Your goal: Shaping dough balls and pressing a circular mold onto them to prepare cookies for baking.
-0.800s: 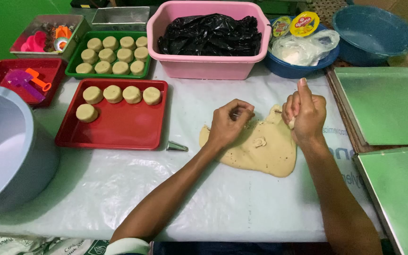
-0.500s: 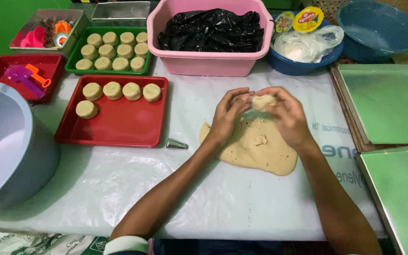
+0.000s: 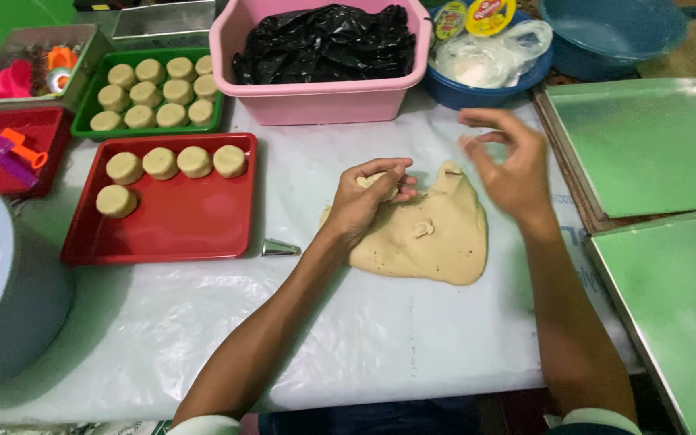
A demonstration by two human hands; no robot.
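Pinching a small pale lump [image 3: 374, 180] in the curled left hand [image 3: 364, 201], right at the upper left edge of the dough [image 3: 428, 234]: soft, beige, flattened to an uneven slab with faint dark specks and a torn nub at its middle, lying on white plastic sheet [image 3: 348, 338]. Hovering above the slab's upper right corner, right hand [image 3: 509, 165], fingers loosely spread and empty, blurred. Sitting well left, a glossy red tray [image 3: 187, 225] with five smooth round dough discs [image 3: 160, 163]; just past its right rim, a small metal cone [image 3: 279, 248]. Crowding the far edge, a pink tub [image 3: 316, 101] lined with crinkled black plastic. Boxing in the right side, flat green trays [image 3: 654, 145].
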